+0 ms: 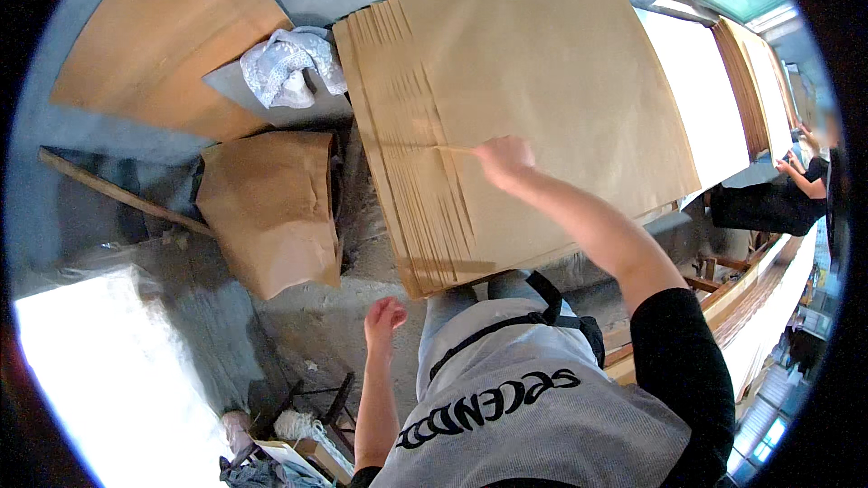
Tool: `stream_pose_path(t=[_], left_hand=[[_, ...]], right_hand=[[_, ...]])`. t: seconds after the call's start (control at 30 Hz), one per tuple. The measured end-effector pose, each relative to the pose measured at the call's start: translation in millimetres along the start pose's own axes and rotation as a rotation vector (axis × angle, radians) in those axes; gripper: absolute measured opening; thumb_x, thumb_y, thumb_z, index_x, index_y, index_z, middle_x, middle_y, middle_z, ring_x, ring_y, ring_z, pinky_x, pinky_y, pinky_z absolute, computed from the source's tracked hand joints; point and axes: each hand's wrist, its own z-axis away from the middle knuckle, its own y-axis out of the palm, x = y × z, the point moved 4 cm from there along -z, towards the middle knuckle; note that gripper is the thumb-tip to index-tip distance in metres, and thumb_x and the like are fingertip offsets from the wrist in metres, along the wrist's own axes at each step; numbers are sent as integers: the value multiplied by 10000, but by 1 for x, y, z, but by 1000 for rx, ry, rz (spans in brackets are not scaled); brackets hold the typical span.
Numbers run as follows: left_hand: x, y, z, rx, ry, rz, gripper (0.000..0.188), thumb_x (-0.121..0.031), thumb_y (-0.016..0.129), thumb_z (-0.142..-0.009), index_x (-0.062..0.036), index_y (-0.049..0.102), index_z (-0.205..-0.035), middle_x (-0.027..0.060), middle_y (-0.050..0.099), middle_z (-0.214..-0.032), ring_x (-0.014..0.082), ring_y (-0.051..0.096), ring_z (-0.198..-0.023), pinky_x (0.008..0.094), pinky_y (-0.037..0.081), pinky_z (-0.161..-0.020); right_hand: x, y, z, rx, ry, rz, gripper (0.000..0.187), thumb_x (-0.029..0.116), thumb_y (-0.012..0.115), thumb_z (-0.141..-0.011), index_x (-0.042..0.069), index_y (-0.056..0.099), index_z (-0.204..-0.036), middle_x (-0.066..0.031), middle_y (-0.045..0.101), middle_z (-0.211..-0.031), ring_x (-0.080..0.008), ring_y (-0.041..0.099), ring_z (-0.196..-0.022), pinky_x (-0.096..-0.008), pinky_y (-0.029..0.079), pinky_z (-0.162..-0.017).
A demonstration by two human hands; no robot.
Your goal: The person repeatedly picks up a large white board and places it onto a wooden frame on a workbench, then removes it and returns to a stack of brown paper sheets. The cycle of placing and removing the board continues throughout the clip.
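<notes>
A broad stack of brown paper sheets [561, 81] lies in front of me, its left edges fanned out in narrow steps. Over the fanned part reaches my right hand [506, 161], closed around a thin tan stick [459, 150]. The stick points left and its tip meets the stepped sheets; most of it is hidden in my fist. Away from the paper, my left hand [386, 318] hangs low beside my body, near the stack's front left corner. Its fingers are curled in and I see nothing in them.
Crumpled clear plastic [289, 68] lies left of the stack, by a large brown board [172, 45]. Folded brown paper [271, 208] stands nearer. White sheets [696, 81] adjoin the stack's right side. A person in black [778, 199] works farther right. A stool [330, 407] stands low left.
</notes>
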Motion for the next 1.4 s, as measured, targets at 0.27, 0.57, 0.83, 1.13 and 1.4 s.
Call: stream_pose_path(t=[0.27,0.57,0.83,1.13,1.4], left_hand=[[-32,125,-35,116,124,16,200,-146,525,-839,-7,519,-983,86,575,-882,144,566,-782,267,489,-675],[-35,180,-117,-34,446,-24,265,-130,559,-817,-30,472,-1046,54,540,-953,118,515,-864,264,461,-716],[-50,191,-112,-114,260,-152,307,-148,574,-803,-77,439,-1069,26,514,-956,96,499,-820,234,444,-633],[-24,192,-88,-16,89,-12,349,-152,574,-798,-42,429,-1095,53,540,-993,147,522,-885,277,427,-766],[36,172,-55,526,-217,425,515,-318,567,-789,-92,360,-1203,36,493,-1087,164,481,-990,350,410,-829]], right_hand=[[-53,14,7,-136,-28,-130,338,88,458,-774,252,586,-1040,-100,606,-778,-269,592,-697,-395,482,-588],[-35,-1,3,-106,-151,-148,310,123,447,-789,247,579,-1040,-91,601,-759,-263,580,-654,-383,465,-535],[-99,-4,24,-148,-104,-347,292,159,444,-809,261,563,-1055,-81,603,-750,-246,586,-641,-387,461,-512],[-141,31,78,-178,51,-488,230,186,466,-812,193,577,-1013,-120,599,-760,-297,577,-681,-400,452,-543],[-216,100,180,-172,320,-963,178,184,505,-833,23,558,-891,-62,512,-584,-119,464,-515,-254,381,-485]])
